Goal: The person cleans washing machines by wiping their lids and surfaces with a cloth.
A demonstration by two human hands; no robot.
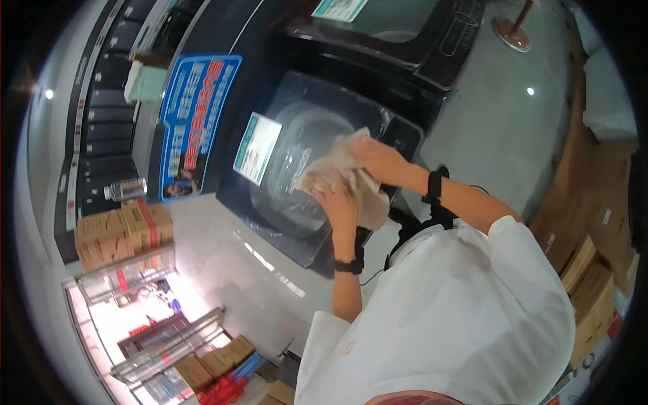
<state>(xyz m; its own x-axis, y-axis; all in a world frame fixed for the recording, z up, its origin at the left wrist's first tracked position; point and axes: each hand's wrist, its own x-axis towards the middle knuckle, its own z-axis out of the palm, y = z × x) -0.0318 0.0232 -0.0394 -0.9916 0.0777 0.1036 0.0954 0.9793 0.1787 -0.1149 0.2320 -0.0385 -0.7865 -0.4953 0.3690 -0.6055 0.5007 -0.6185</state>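
A beige cloth (368, 196) lies bunched on the dark, glossy lid of a top-loading washing machine (287, 223). My left hand (335, 200) presses on the cloth's left part, its fingers curled into the fabric. At the cloth's upper right, my right hand (374, 158) grips it near the machine's control panel (403, 138). Part of the right fingers is blurred. Both wrists wear black bands. A white and green label (258, 148) sits on the lid, left of the cloth.
A second washing machine (378, 50) stands just beyond this one. On the left are a blue sign (198, 125), a plastic bottle (126, 190) and cardboard boxes (125, 233). More cartons (594, 317) are at right. A round-based stand (511, 35) is on the floor.
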